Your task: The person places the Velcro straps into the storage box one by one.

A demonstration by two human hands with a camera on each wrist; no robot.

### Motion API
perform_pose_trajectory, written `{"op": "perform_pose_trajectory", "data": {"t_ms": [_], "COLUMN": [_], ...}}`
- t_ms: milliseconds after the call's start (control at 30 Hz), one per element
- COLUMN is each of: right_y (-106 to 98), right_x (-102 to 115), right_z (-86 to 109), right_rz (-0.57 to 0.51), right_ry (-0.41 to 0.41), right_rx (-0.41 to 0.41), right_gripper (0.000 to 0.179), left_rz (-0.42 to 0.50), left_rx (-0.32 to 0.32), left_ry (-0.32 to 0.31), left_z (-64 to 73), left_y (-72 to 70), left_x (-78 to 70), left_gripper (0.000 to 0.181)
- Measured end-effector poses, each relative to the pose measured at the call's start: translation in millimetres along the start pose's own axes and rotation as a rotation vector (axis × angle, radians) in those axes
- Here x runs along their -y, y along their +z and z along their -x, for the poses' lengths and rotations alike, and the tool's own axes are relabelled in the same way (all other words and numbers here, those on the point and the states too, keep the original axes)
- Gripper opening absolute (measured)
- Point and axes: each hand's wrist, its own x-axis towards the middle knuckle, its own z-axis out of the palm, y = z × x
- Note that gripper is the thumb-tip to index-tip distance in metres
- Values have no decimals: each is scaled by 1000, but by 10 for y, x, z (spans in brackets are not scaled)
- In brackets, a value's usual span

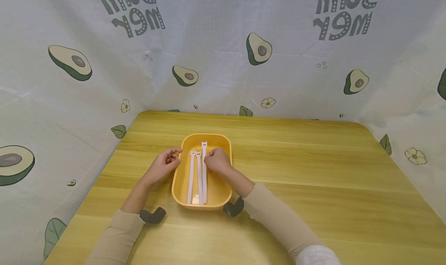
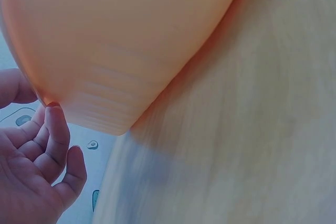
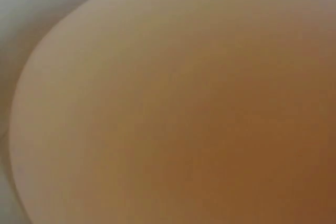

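Note:
A yellow plastic tray (image 1: 177,183) with rounded corners sits on the wooden table. Three pale hook-and-loop cable straps (image 1: 191,178) lie lengthwise inside it, each with a slotted head at the far end. The rightmost strap (image 1: 204,187) reaches farther back than the other two. My right hand (image 1: 217,160) is inside the tray, its curled fingers pinching that strap's edge; the fingertips are partly hidden. With bent fingers my left hand (image 1: 163,164) holds the tray's left rim, and the left wrist view shows a fingertip (image 2: 55,116) against it. The right wrist view is a close blur.
The wooden table (image 1: 313,160) stretches widely to the right of the tray. A white curtain (image 1: 216,25) printed with avocados hangs behind and along both sides. Dark bent pieces (image 1: 153,216) sit at both wrists, close to the tray's near end.

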Motion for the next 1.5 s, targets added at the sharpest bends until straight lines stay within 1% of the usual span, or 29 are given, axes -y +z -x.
{"op": "perform_pose_trajectory", "data": {"t_ms": [133,300,500,633,767,867,933,1067,1300,1400,1500], "right_y": [20,47,73,83,101,116,122,128,122,105,83], "right_x": [-3,-2,3,3,1,-7,-13,-10,-11,-15,-22], "right_z": [-4,-28,-65,-70,-72,-67,-60,-47,-36,-23,0], "right_rz": [58,142,216,302,438,496,503,480,458,392,288], "right_ry": [-2,-3,13,-25,-100,-138,-138,-116,-123,-132,-145], "right_rx": [6,0,3,-14,-14,-16,-16,-12,-20,-12,-19], "right_gripper": [32,43,50,50,47,46,45,46,46,45,40], "left_rz": [3,4,7,7,7,9,10,9,7,8,11], "left_rx": [-1,-1,-3,-1,-2,-2,1,5,4,5,5], "left_ry": [-3,-2,-3,-4,-1,4,5,1,1,4,6], "left_z": [-5,-11,-10,-14,-12,-10,-9,-9,-4,-3,-2], "left_y": [0,-3,-4,-4,-5,-6,-6,-8,-12,-8,-1], "left_x": [7,21,16,9,4,6,10,17,14,10,7], "left_gripper": [37,37,37,38,38,38,38,38,39,38,38]}}
